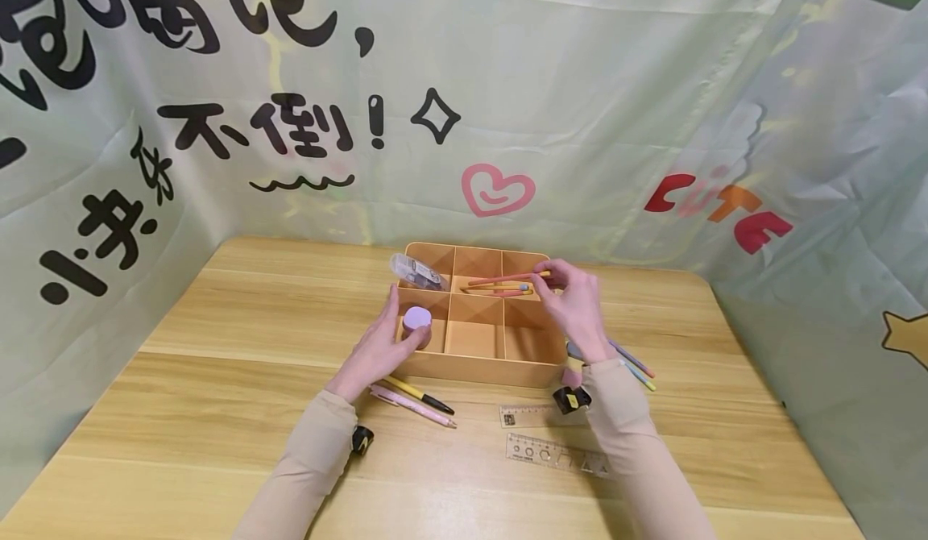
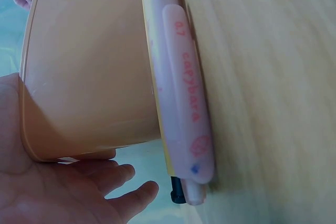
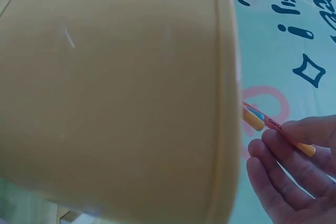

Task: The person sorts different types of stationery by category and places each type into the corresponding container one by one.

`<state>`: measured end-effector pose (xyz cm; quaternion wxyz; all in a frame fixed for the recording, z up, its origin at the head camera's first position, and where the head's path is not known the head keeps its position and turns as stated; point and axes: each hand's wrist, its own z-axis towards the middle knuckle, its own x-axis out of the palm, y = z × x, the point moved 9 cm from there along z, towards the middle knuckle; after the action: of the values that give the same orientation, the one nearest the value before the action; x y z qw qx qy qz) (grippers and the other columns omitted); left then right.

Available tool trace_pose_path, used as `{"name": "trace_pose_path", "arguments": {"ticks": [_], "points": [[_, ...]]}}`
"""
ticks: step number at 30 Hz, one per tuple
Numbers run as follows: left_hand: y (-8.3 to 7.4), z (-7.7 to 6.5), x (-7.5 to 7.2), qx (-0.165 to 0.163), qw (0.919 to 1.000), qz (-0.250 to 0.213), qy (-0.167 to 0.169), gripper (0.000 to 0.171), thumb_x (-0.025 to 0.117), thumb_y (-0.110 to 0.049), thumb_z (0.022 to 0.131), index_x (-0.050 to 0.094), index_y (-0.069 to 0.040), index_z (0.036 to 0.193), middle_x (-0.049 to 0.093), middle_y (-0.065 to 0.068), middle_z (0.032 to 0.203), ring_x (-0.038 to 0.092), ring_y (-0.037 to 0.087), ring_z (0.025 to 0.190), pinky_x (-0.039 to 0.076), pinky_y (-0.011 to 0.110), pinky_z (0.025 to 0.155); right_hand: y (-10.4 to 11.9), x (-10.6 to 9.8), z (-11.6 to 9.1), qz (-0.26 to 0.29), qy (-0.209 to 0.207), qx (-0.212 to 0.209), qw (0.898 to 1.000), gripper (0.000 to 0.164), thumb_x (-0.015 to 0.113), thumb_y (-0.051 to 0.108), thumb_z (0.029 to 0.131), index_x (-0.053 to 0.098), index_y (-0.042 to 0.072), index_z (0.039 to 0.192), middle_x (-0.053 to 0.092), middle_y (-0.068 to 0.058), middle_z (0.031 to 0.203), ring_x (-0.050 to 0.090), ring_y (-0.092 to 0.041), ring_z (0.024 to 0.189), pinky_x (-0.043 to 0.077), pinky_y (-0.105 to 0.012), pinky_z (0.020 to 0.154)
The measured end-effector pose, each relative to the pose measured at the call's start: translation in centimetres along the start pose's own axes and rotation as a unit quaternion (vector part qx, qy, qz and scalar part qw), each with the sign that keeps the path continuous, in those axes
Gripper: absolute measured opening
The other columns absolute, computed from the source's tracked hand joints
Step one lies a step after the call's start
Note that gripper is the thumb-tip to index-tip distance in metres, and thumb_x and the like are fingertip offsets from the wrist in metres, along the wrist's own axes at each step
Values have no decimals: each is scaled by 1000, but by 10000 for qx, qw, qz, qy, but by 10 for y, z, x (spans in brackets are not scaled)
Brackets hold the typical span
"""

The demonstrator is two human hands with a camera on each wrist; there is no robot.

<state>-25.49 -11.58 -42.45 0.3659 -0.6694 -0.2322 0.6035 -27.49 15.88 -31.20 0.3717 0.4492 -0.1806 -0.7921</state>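
My left hand [image 1: 380, 342] holds the left front corner of a tan organizer box [image 1: 482, 369], its thumb over the rim and its fingers along the outside. The thumb lies by a round purple-topped item [image 1: 416, 318] in the front left compartment. Above the back compartments, my right hand [image 1: 576, 298] pinches a slim red pencil [image 1: 507, 279] between thumb and fingers. Its printed side and orange end show in the right wrist view. Under it, more pencils [image 1: 500, 288] lie at the back middle compartment. A clear plastic case [image 1: 418, 271] leans in the back left compartment.
A pink pen [image 1: 413, 407] and a yellow pen [image 1: 420, 395] lie before the box. Two clear rulers [image 1: 554, 453] are near the right forearm. Blue and purple pencils [image 1: 632, 359] and a pink-ended block [image 1: 572, 377] sit right of the box. A printed curtain [image 1: 580, 105] stands behind.
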Motion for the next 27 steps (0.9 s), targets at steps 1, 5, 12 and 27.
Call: {"name": "trace_pose_path", "arguments": {"ticks": [1,5,12,27], "points": [[0,0,0,2,10000,5,0,98,58,-42,100,-8,-3,161,-5,17,170,13,38,156,17,53,127,0,1,1,-10,22,19,10000,9,74,5,88,74,-1,94,78,-18,88,77,-32,76,59,-37,66],[-1,0,0,11,10000,5,-14,98,58,-42,100,-8,-3,161,-4,17,170,13,38,156,18,54,127,-3,6,2,-19,86,93,9999,8,73,5,88,74,-1,94,78,-19,88,77,-31,76,57,-26,66],[0,0,0,14,10000,-14,-16,98,58,-42,100,-8,-3,161,-4,17,170,13,39,156,18,55,127,-4,14,3,-50,172,152,9997,6,73,4,88,75,0,93,79,-18,86,77,-30,78,62,-34,69],[1,-1,0,-46,10000,-7,8,98,58,-44,100,-8,-3,161,-5,17,170,12,39,156,16,54,127,-4,23,1,-240,372,118,9990,8,70,6,89,75,2,93,79,-17,85,75,-28,74,52,-26,66]]}}
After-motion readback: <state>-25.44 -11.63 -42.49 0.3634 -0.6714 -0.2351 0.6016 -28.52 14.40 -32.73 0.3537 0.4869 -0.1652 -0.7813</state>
